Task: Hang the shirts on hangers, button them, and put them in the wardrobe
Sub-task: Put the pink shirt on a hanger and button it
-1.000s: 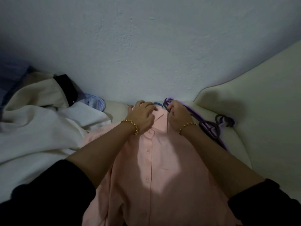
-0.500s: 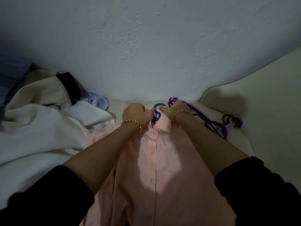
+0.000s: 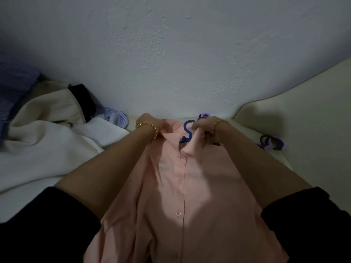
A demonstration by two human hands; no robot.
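Lying on a cream padded surface [image 3: 303, 130], the pale pink button-front shirt [image 3: 190, 196] is gripped at its collar by the fingers of the left hand [image 3: 147, 122] and right hand [image 3: 203, 126]; the blue plastic hanger [image 3: 187, 130] inside may be dislodged if the collar is tugged unevenly.

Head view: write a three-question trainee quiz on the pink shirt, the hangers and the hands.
1. True or false: the hook of the blue hanger sticks out at the collar of the pink shirt.
2. Fill in: the purple hangers lie to the person's ___ of the shirt.
3. What do the fingers of the right hand pinch? A the collar; B the purple hangers; C a sleeve cuff.

Key: 1 true; 2 right; 3 A.
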